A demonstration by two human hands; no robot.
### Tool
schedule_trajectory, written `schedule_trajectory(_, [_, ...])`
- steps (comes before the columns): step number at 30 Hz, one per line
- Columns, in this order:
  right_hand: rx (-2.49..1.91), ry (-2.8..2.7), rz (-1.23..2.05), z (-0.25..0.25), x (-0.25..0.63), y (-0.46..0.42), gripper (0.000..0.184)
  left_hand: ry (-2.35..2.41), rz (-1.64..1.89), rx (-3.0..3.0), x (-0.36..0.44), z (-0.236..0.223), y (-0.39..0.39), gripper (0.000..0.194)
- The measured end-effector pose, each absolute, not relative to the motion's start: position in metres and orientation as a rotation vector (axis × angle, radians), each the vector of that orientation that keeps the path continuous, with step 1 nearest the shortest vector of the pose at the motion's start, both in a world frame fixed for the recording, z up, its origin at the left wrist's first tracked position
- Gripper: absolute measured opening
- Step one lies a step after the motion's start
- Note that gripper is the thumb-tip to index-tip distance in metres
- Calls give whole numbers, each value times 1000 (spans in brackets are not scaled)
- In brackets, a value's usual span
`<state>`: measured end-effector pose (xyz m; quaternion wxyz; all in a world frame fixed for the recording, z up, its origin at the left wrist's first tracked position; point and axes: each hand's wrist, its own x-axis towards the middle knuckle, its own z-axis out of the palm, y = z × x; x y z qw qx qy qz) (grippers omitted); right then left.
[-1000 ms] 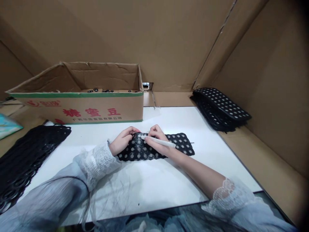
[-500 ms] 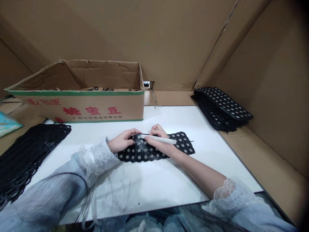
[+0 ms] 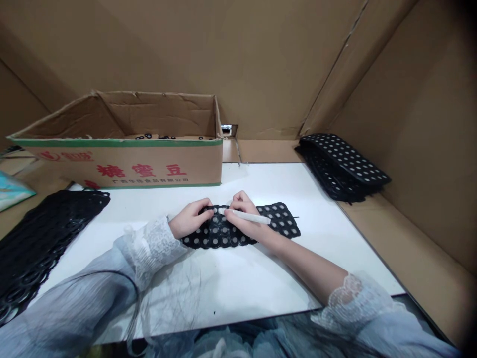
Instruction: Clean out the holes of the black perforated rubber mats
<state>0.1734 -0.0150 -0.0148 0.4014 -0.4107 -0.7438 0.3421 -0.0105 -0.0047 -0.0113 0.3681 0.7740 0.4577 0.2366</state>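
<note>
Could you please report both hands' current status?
Left hand on black dotted strip. Right hand gripping white pen-like tool, tip near strip's far edge. Right hand hiding part of strip.

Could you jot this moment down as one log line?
left hand: on black dotted sheet | right hand: holding white pen-like tool over sheet | behind: open cardboard box
</note>
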Motion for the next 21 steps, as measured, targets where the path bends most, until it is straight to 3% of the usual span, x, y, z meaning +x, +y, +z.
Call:
schedule_trajectory(13, [-1044, -1951, 788, -15, 171, -16, 26, 1263, 577, 2212, -6, -11, -9, 13])
schedule_trajectory(21, [-1191, -2210, 157, -25, 154, -11, 15, 1472, 569, 2553, 6, -16, -19, 10])
